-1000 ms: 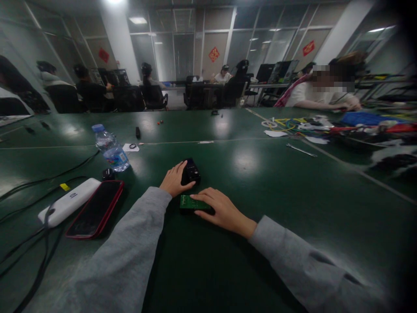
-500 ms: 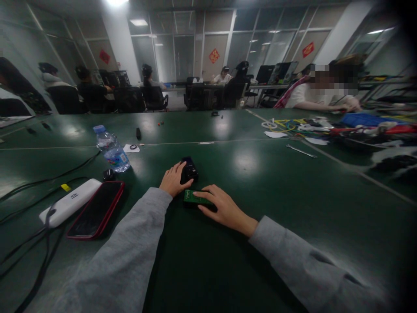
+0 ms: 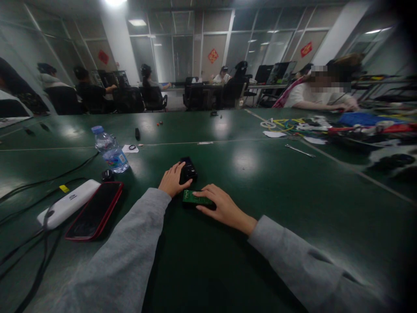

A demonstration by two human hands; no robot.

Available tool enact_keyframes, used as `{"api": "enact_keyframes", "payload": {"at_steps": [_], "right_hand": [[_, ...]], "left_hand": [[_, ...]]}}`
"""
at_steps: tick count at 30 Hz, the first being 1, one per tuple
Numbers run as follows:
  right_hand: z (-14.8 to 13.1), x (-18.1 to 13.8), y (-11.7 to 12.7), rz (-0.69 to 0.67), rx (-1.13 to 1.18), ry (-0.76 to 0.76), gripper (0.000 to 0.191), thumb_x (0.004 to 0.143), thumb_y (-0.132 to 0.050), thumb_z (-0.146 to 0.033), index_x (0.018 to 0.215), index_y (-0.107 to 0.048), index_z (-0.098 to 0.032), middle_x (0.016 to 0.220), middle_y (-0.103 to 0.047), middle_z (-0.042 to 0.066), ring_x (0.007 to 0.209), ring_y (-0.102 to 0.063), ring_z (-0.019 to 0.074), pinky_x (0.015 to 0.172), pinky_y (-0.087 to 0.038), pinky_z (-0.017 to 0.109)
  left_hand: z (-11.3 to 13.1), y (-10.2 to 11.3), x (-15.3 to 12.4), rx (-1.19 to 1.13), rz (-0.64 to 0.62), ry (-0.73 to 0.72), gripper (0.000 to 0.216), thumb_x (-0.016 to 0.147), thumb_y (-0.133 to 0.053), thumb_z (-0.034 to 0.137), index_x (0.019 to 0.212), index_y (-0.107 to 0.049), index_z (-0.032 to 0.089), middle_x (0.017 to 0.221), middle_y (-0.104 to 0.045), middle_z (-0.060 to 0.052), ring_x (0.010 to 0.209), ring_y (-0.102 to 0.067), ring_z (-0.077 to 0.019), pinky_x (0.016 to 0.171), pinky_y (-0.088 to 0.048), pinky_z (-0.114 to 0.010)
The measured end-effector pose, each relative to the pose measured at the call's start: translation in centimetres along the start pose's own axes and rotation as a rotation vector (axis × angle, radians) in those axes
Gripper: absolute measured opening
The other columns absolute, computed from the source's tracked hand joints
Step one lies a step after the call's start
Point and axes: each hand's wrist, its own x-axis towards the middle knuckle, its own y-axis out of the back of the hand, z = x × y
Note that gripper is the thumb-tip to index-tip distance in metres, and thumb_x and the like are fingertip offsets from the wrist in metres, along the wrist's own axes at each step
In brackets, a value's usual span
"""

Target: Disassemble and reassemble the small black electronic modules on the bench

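My left hand is curled around a small black device on the green table, fingers on its left side. My right hand lies over a small green circuit board, fingertips pressing on its top and near edge, holding it just in front of the black device. Both arms wear grey sleeves.
To the left lie a red-cased phone, a white power bank with cables, a small black cap and a water bottle. A person sits at the far right by coloured wires. More people sit at desks behind.
My right hand has slid the green board slightly up toward the black device. The left hand has barely moved.
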Motion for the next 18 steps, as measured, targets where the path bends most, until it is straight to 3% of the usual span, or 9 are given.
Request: {"api": "enact_keyframes", "payload": {"at_steps": [4,11,18], "right_hand": [[0.7,0.0,0.1,0.032,0.033,-0.034,0.035,0.090,-0.064,-0.034,0.123,-0.057,-0.023,0.110,-0.057,0.006,0.098,-0.055,0.0207,0.086,-0.049,0.039],[2.0,0.0,0.2,0.218,0.067,-0.196,0.029,0.088,-0.065,-0.034,0.113,-0.059,-0.021,0.106,-0.059,0.007,0.098,-0.057,0.0223,0.084,-0.050,0.040],[2.3,-0.2,-0.1,0.274,-0.081,-0.232,0.027,0.088,-0.063,-0.036,0.110,-0.059,-0.021,0.105,-0.059,0.008,0.095,-0.057,0.0238,0.080,-0.050,0.040]], "left_hand": [[0.1,0.2,-0.1,0.000,-0.004,0.000,0.076,0.084,-0.057,0.055,0.145,-0.033,0.016,0.147,-0.042,-0.018,0.135,-0.043,-0.0312,0.107,-0.038,-0.049],[0.3,0.4,-0.2,0.002,0.005,-0.002,0.075,0.084,-0.056,0.056,0.145,-0.032,0.019,0.146,-0.044,-0.017,0.134,-0.044,-0.0312,0.107,-0.039,-0.049],[0.3,0.5,-0.2,-0.007,0.017,-0.002,0.074,0.083,-0.059,0.054,0.144,-0.033,0.020,0.145,-0.045,-0.016,0.132,-0.046,-0.0315,0.106,-0.040,-0.050]]}}
